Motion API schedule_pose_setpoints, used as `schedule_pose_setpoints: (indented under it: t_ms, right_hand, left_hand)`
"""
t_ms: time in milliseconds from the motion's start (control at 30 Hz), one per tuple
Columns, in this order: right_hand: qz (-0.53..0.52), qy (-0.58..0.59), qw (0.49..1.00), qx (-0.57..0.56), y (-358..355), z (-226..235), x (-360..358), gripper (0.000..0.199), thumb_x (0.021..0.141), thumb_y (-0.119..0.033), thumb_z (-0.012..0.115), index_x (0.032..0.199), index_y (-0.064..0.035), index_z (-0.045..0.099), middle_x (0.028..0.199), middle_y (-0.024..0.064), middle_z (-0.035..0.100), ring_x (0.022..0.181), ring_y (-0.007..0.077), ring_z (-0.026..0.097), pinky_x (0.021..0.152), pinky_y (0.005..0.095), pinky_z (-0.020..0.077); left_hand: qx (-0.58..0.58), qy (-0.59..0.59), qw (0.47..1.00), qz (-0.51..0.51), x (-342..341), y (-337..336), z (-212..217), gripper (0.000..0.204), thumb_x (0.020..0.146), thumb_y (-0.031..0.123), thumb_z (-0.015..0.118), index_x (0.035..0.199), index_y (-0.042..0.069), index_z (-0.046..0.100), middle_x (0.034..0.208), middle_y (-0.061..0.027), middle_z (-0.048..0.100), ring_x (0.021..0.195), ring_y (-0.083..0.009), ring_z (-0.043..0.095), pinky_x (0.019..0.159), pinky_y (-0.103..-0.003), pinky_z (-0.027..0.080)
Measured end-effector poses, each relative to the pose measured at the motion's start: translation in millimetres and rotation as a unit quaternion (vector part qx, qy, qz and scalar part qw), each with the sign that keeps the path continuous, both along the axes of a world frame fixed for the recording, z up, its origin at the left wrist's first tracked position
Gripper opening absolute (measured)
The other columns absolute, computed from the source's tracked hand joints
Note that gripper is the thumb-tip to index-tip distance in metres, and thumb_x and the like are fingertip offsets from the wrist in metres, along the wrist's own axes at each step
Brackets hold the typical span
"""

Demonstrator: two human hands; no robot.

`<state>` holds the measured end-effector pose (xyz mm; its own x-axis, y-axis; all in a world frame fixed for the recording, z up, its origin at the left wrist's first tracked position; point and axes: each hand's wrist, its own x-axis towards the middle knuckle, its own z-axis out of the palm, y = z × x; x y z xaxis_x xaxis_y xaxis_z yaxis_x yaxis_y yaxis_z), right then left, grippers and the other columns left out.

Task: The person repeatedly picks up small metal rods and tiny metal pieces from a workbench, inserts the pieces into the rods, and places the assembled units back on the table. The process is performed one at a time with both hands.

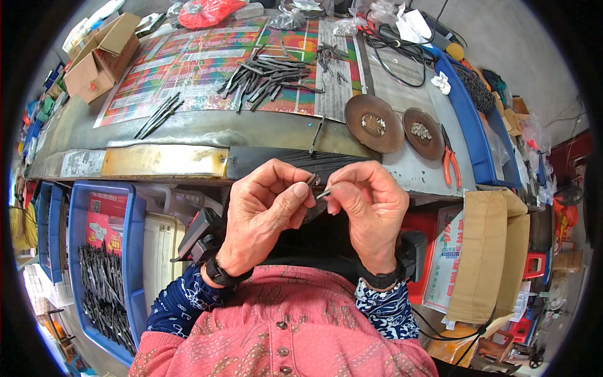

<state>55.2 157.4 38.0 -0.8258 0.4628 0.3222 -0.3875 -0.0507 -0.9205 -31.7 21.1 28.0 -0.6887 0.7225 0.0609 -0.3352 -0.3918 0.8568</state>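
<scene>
Close together in front of my body, both hands are raised near the bench edge. My left hand point(260, 204) pinches the end of a small dark metal piece point(313, 180) between thumb and forefinger. Just beside it, my right hand point(367, 204) pinches a short, thin metal pin point(323, 194), its tip pointing at the dark piece. Whether the two touch I cannot tell. Beyond my hands a slim dark metal strip point(316, 135) lies on the bench. Two brown dishes hold small metal parts: the larger dish point(358, 129) and the smaller dish point(419, 147).
Dark strips point(267, 78) are heaped on a colourful printed sheet point(157, 69). Orange-handled pliers point(450, 164) lie right of the dishes, beside a blue tray point(487, 138). At lower left stands a blue bin point(135, 251) of dark strips; a cardboard box point(480, 251) is at right.
</scene>
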Motion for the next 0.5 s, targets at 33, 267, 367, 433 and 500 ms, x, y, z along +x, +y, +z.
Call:
schedule_pose_setpoints:
  t_ms: [33,267,367,433,500]
  right_hand:
    - [-0.002,0.001,1.000,0.005,2,1,0,0.012,0.089,-0.003,0.066,0.097,0.0037,0.060,0.085,0.0033,0.062,0.068,0.0052,0.056,0.060,0.0181,0.0459]
    - [-0.027,-0.017,0.999,0.004,0,9,-1,0.011,0.090,-0.005,0.065,0.093,0.0028,0.058,0.082,0.0029,0.061,0.065,0.0054,0.056,0.056,0.0190,0.0461]
    - [-0.019,-0.022,1.000,0.001,-2,11,-3,0.011,0.090,-0.005,0.066,0.092,0.0025,0.058,0.081,0.0034,0.061,0.063,0.0057,0.056,0.055,0.0192,0.0466]
    - [-0.015,-0.026,1.000,-0.001,-3,12,-3,0.011,0.090,-0.005,0.066,0.092,0.0023,0.058,0.080,0.0036,0.061,0.062,0.0059,0.057,0.054,0.0191,0.0467]
    - [-0.015,-0.035,0.999,-0.003,-3,12,-3,0.012,0.090,-0.006,0.066,0.092,0.0020,0.058,0.079,0.0036,0.061,0.061,0.0061,0.057,0.053,0.0189,0.0464]
  left_hand:
    - [0.001,0.003,1.000,-0.001,0,-1,0,0.012,0.093,0.008,0.062,0.102,-0.001,0.059,0.080,-0.0042,0.065,0.058,-0.0050,0.051,0.050,-0.018,0.040]
    - [-0.013,0.020,1.000,-0.006,3,-8,-3,0.008,0.090,0.004,0.065,0.096,0.000,0.061,0.082,-0.0041,0.066,0.060,-0.0042,0.054,0.048,-0.017,0.040]
    - [-0.035,0.036,0.998,0.024,7,-7,-3,0.009,0.088,0.002,0.066,0.093,0.000,0.059,0.078,-0.0068,0.065,0.054,-0.0061,0.051,0.045,-0.018,0.036]
    - [-0.034,0.057,0.997,0.031,7,-7,-3,0.008,0.088,0.001,0.066,0.093,0.000,0.060,0.078,-0.0065,0.065,0.054,-0.0062,0.051,0.046,-0.018,0.037]
    - [-0.032,0.068,0.996,0.040,8,-7,-3,0.008,0.088,0.001,0.066,0.093,0.000,0.060,0.078,-0.0062,0.065,0.055,-0.0061,0.052,0.047,-0.019,0.038]
